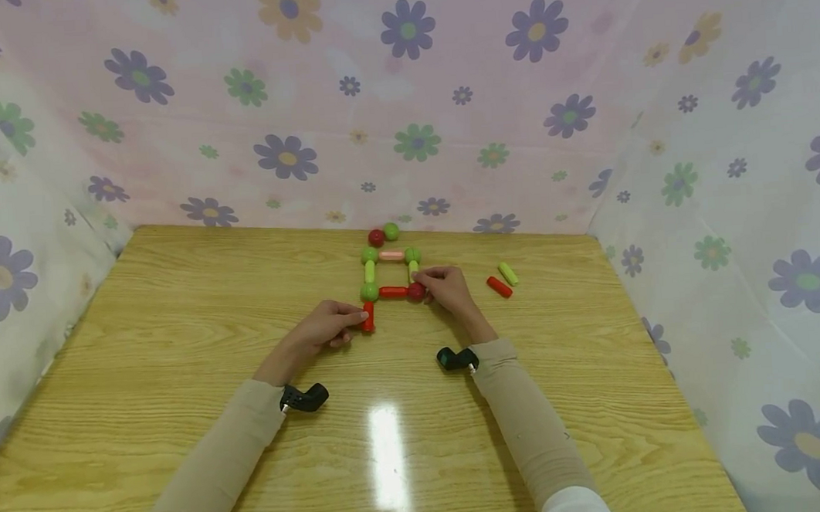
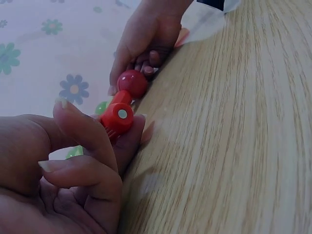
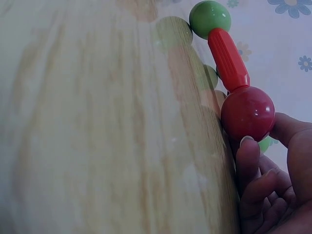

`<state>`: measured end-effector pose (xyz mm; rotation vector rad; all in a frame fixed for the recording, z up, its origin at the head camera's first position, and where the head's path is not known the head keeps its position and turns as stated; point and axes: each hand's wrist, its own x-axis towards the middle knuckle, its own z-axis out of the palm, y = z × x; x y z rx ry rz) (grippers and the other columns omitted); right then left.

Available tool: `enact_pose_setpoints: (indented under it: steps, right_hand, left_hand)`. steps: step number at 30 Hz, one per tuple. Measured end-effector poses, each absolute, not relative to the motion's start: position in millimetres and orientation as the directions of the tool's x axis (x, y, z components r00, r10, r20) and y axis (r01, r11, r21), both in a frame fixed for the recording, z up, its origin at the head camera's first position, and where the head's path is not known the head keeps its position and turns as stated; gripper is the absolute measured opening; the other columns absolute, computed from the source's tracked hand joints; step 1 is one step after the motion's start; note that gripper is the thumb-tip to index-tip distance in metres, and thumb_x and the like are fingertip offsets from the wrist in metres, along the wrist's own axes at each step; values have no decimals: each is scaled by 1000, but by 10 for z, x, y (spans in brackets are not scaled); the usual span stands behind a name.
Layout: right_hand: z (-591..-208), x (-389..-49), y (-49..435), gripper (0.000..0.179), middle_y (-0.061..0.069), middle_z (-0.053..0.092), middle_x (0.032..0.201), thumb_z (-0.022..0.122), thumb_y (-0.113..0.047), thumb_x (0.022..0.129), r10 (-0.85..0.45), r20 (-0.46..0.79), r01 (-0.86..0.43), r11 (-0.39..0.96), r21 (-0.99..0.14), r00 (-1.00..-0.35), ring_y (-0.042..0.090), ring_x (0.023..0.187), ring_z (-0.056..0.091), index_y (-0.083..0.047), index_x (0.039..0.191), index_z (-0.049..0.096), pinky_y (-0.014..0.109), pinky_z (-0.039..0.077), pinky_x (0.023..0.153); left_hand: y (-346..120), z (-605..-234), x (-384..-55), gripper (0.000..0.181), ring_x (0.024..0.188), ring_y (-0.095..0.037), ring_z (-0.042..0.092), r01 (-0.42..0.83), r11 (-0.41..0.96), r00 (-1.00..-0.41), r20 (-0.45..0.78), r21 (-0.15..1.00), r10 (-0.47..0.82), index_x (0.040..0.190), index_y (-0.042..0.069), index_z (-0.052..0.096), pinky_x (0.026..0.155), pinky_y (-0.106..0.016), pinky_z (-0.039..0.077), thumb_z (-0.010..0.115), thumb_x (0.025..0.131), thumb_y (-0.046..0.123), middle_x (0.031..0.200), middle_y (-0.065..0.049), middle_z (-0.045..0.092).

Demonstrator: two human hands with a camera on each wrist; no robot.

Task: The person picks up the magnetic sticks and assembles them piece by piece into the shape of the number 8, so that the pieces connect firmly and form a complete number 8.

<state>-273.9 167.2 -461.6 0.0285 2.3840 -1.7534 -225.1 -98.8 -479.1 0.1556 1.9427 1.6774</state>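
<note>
My left hand pinches a red rod between thumb and fingers, just in front of a green ball. In the left wrist view the end of this held rod shows a pale round disc. My right hand grips a dark red ball at the near right corner of a square of rods and balls. Another red rod joins that ball to the green one. A yellow-green rod forms the left side, a pink rod the far side. The right-side rod is partly behind my fingers.
Beyond the square, a loose dark red ball and a green ball lie near the flowered cloth. To the right are a loose red rod and a yellow-green rod. Everything stands on a wooden table.
</note>
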Motion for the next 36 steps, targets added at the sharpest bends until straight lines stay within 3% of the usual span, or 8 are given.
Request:
enact_pose_setpoints:
  steps: [16,28,36]
  right_hand:
    - [-4905,-2788,1696,30,9,73,87,71,-24,98,-49,-93,73,312,-947,-994,10,52,58,1,112,75,24,48,52]
    - [-4889,-2788,1705,37,5,73,82,72,-27,97,-67,-97,74,287,-955,-993,7,52,58,4,116,74,22,47,51]
    - [-4893,-2780,1691,33,4,71,78,71,-26,98,-54,-94,73,305,-950,-994,10,51,58,2,114,75,24,48,50]
  left_hand:
    - [-901,-4758,-2257,45,60,-5,52,-353,205,-844,-405,913,351,142,-12,50,51,-17,41,56,106,15,93,-5,63]
    - [-884,-4771,-2264,47,61,-7,56,-344,196,-852,-393,918,346,143,-11,47,51,-18,44,56,106,17,92,-6,63]
    - [-910,-4766,-2231,47,60,-8,59,-306,202,-859,-361,930,362,143,-11,46,50,-19,46,54,107,18,93,-7,72]
